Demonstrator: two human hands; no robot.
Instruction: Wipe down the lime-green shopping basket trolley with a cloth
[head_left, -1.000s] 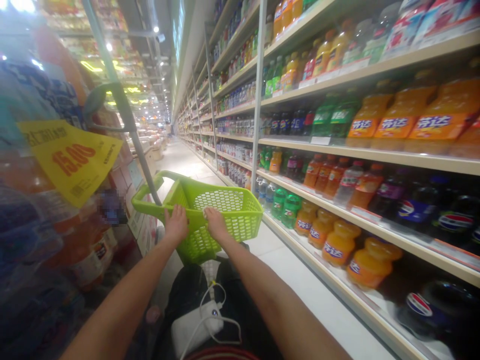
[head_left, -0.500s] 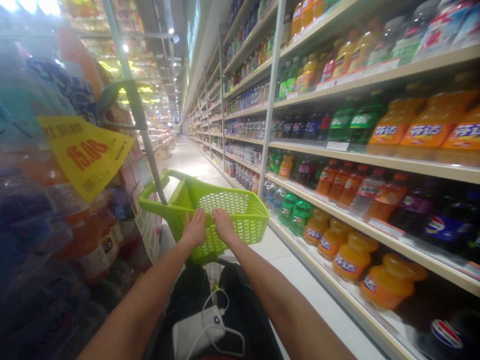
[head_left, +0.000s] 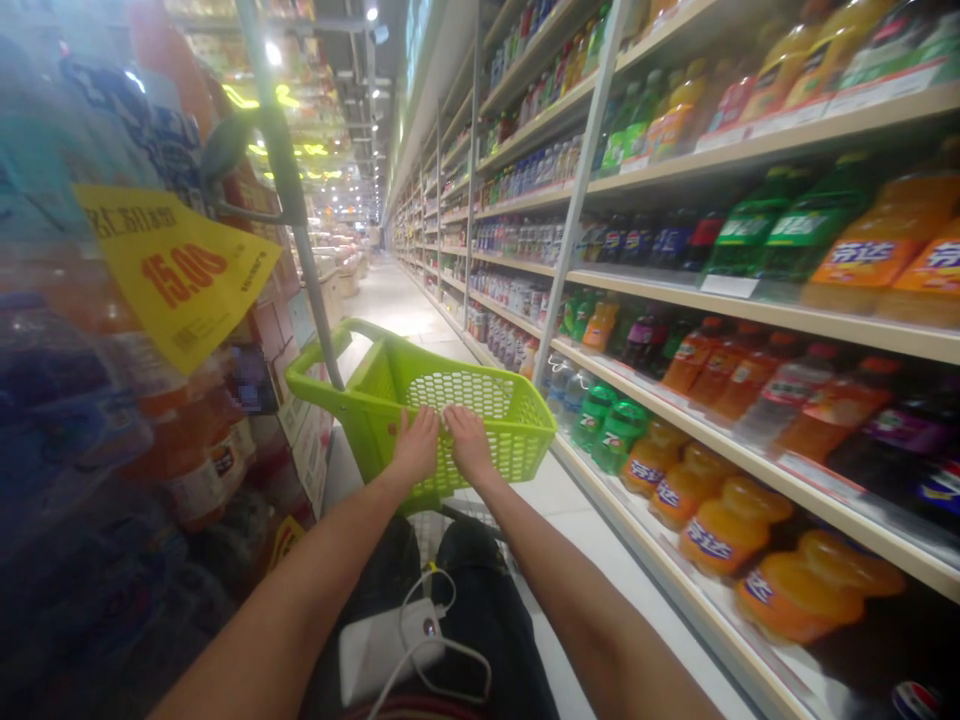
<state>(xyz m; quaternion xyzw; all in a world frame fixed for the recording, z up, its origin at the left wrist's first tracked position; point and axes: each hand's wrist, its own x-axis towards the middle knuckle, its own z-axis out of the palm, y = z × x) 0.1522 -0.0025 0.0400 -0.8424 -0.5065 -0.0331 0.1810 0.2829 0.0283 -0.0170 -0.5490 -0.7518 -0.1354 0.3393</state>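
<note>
Clasping the near rim of the green basket, left hand and right hand nearly touch. Orange bottles stand right.

Room above basket; pole left, shelf right.

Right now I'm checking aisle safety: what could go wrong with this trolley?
The green trolley stands near the shelves, so swinging right might knock the 7Up bottles. The yellow price sign juts out near the grey pole and could snag. The left hand and right hand sit close together on the trolley's near side, so steering may be unsteady.
</note>
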